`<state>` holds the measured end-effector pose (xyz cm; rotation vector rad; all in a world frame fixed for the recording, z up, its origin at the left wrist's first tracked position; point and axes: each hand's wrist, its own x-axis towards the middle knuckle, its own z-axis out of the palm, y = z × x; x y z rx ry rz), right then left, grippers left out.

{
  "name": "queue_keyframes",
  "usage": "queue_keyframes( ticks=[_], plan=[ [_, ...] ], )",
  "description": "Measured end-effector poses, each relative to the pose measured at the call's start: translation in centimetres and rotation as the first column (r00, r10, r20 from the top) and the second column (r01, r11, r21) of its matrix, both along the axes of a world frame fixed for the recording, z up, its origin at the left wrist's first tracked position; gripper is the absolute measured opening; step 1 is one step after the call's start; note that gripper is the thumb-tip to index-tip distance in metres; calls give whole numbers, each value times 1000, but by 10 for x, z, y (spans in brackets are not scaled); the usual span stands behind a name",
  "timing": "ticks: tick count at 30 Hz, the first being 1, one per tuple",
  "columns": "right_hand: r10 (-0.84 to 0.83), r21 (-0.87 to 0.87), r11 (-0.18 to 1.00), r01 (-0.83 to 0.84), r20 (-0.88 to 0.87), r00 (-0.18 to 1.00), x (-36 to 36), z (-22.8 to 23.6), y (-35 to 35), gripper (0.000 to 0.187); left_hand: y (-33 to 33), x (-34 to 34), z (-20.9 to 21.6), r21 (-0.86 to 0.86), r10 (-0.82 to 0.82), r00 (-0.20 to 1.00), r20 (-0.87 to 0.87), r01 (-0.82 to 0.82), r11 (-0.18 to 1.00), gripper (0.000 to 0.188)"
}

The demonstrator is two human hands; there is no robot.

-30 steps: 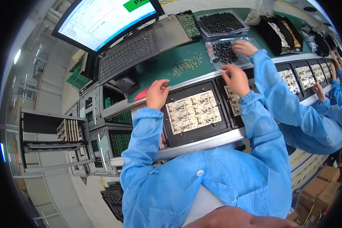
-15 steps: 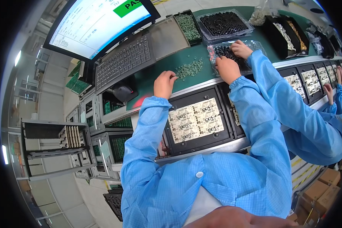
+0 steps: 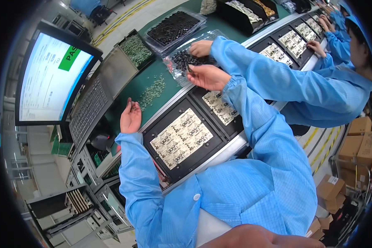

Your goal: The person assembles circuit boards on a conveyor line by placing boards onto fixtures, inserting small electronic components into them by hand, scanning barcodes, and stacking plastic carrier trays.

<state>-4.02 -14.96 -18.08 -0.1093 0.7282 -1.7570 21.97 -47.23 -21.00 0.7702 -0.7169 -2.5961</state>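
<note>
With the nearest cream circuit board (image 3: 182,138) as the clock's centre and twelve at the top of the view, we saw the right hand (image 3: 211,77) at one o'clock, its thumb and fingertips pinching a small dark part (image 3: 189,68). The left hand (image 3: 130,120) was raised near ten o'clock, fingers bent toward the thumb; we could not tell whether it gripped anything.

The board lay in a flat black frame (image 3: 195,157), set with small round dark parts; a second cream board (image 3: 220,106) sat at two o'clock, partly behind the right sleeve. Beside the left hand, at eleven, we saw loose pale-green pieces (image 3: 153,91) scattered on the green tabletop (image 3: 130,86).

At twelve, just beyond the right hand, was a clear plastic tray (image 3: 169,66) of black pieces, with a blue-sleeved co-worker's hand (image 3: 201,48) over it. Farther out we saw a black bin of green pieces (image 3: 135,49) at eleven and a black-framed monitor (image 3: 51,78) at ten, while brown cartons (image 3: 361,144) stood at three.
</note>
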Motion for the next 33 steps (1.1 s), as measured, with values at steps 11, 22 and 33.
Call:
queue_keyframes(
  ticks=[11,22,33],
  plan=[
    [73,205,978,-22,-243,967,58,9,54,32,96,22,36,-38,-187,980,-65,184,982,30],
    [159,306,952,5,-507,847,79,14,52,29,178,41,34,-803,-116,906,408,417,426,13],
    [175,308,951,16,-581,795,87,10,48,30,188,49,45,-870,110,911,397,412,-270,10]
  ],
)
